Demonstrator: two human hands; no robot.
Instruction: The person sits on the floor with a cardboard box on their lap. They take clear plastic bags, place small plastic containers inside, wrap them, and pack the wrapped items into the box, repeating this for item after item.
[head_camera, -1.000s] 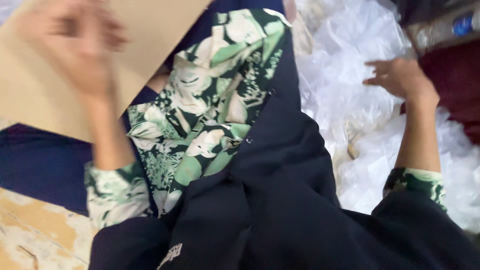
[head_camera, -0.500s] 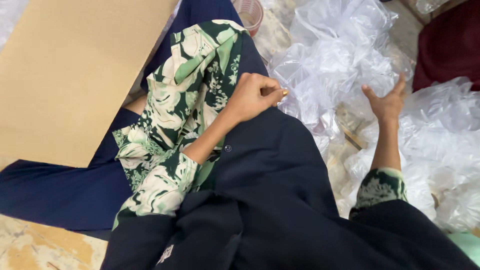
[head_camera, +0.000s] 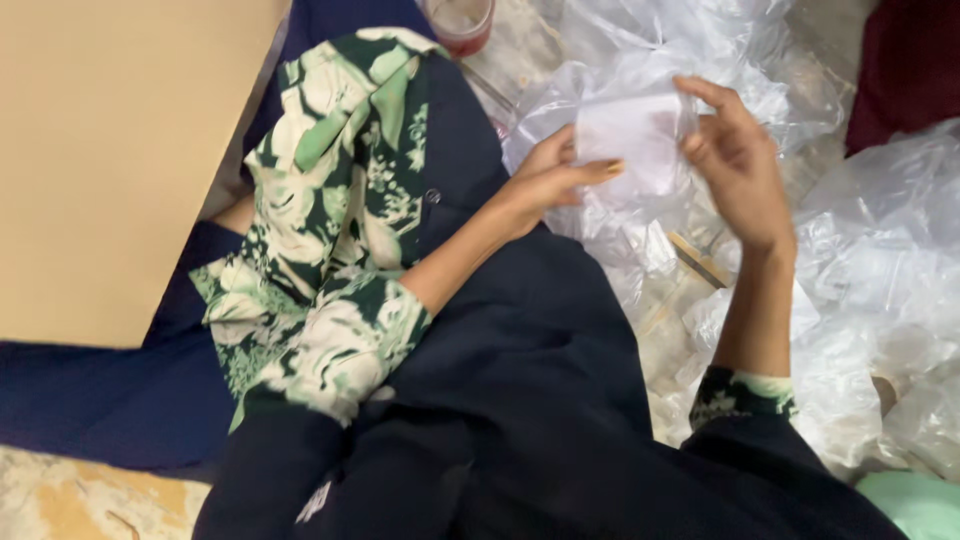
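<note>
Head view is showing both hands holding one small clear plastic bag (head_camera: 635, 140) up over the heap of loose plastic bags (head_camera: 870, 270) on the floor: the left hand (head_camera: 550, 180) is pinching its near edge while the right hand (head_camera: 735, 150) is gripping the far side. Judging by this, the bag is only just being picked out and spread, with the large heap waiting unsorted. A cardboard sheet (head_camera: 110, 150) is lying at the left, well apart.

Both forearms are raised; the left hand (head_camera: 545, 178) and right hand (head_camera: 735, 160) are held facing, fingers seemingly pinched.
</note>
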